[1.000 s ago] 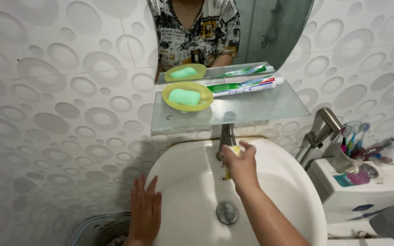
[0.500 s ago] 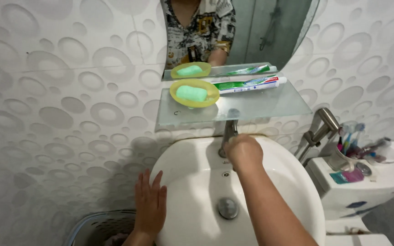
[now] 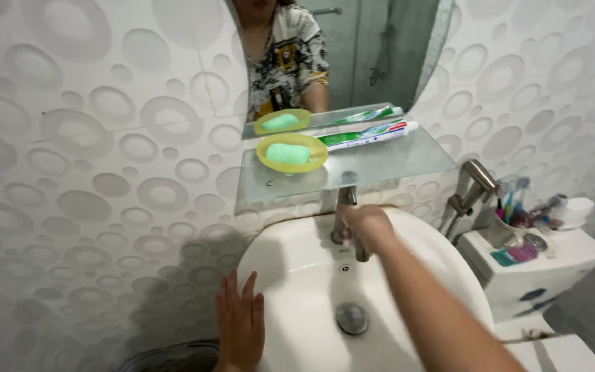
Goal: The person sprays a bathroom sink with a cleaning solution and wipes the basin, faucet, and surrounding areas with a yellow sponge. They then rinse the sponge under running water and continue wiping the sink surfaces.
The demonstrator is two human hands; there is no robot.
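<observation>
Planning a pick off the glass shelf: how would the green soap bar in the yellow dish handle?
The soap bar looks smooth and rounded, so probably slippery. It lies loose in the shallow yellow dish, so a push likely slides it. The dish looks light and may skate on the glass shelf.

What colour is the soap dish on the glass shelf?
Yellow; the soap dish holds a green bar, seen clearly in the head view.

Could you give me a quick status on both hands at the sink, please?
Right hand closed on the tap. Left hand flat on the basin rim. Nothing in the way.
</observation>
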